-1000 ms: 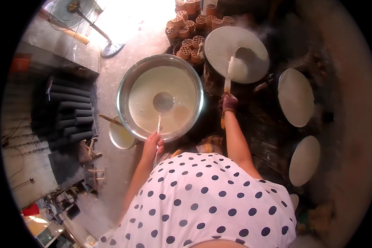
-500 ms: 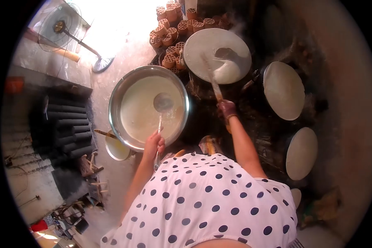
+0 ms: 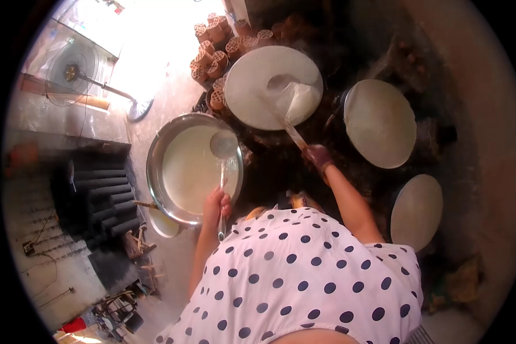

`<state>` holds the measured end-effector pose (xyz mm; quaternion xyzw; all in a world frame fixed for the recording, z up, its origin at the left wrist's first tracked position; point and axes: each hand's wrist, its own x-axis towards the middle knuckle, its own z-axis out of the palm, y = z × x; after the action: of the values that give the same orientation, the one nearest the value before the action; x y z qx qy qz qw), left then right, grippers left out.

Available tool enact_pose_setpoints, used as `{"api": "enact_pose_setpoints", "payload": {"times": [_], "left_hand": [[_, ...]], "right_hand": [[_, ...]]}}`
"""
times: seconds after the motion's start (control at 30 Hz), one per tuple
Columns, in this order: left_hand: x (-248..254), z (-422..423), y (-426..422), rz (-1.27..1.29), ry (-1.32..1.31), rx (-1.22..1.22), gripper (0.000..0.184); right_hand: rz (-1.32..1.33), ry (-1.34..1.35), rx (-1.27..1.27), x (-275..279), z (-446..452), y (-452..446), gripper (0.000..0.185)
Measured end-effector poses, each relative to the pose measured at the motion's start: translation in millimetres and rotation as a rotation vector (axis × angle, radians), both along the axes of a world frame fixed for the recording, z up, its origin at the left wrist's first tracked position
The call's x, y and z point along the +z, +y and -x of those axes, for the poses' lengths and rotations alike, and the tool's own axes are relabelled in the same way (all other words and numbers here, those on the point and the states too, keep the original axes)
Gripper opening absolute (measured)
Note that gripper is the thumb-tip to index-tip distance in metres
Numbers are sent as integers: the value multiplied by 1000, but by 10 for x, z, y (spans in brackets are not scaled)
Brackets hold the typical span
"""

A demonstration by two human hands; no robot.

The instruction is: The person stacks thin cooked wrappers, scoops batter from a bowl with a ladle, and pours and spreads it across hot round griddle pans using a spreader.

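My left hand (image 3: 216, 207) is closed around the handle of a metal ladle (image 3: 223, 144). The ladle's round bowl is over the creamy white liquid in a wide steel basin (image 3: 155, 186). On my right hand (image 3: 317, 157) is a dark reddish glove, and its fingers wrap round a wooden paddle (image 3: 294, 135). The paddle's far end reaches into a round pan (image 3: 252, 71) of whitish liquid, where its tip is hard to make out. Beside the paddle, a pale, smooth bulge (image 3: 304, 103) lies on the surface, with a greyer hollow behind it.
Two more round pans, an upper one (image 3: 380, 123) and a lower one (image 3: 417, 209), stand at the right. Perforated clay-coloured cylinders (image 3: 215, 63) are piled behind the pan. A standing fan (image 3: 71, 72), dark stacked cylinders (image 3: 106, 189) and a smaller pale-filled container (image 3: 164, 223) are at the left.
The view has shifted, so the basin and pans sit differently in it. The paddle slants more to the left, and the pale bulge is farther right in the pan. Both hands keep their holds.
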<state>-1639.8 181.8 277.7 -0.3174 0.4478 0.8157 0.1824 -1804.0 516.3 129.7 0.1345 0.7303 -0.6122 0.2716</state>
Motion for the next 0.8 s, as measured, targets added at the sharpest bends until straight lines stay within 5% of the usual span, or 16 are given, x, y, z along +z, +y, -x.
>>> {"api": "enact_pose_setpoints", "payload": {"times": [0.13, 0.3, 0.4, 0.47, 0.57, 0.67, 0.8], "left_hand": [[71, 89, 148, -25, 18, 32, 41], [124, 193, 267, -62, 38, 71, 40], [175, 198, 273, -101, 67, 73, 40], [202, 186, 226, -53, 45, 67, 40], [224, 114, 179, 1, 50, 70, 40], [159, 52, 81, -10, 33, 54, 40], [171, 45, 50, 7, -6, 5, 39]], "right_hand": [[6, -190, -293, 309, 363, 401, 27], [-132, -187, -214, 651, 1297, 181, 31], [-126, 266, -6, 689, 1256, 36, 27], [-357, 999, 36, 342, 888, 55, 38], [-827, 402, -240, 446, 432, 3, 40], [-779, 235, -302, 295, 630, -140, 36], [-691, 336, -129, 156, 828, -422, 35]]}}
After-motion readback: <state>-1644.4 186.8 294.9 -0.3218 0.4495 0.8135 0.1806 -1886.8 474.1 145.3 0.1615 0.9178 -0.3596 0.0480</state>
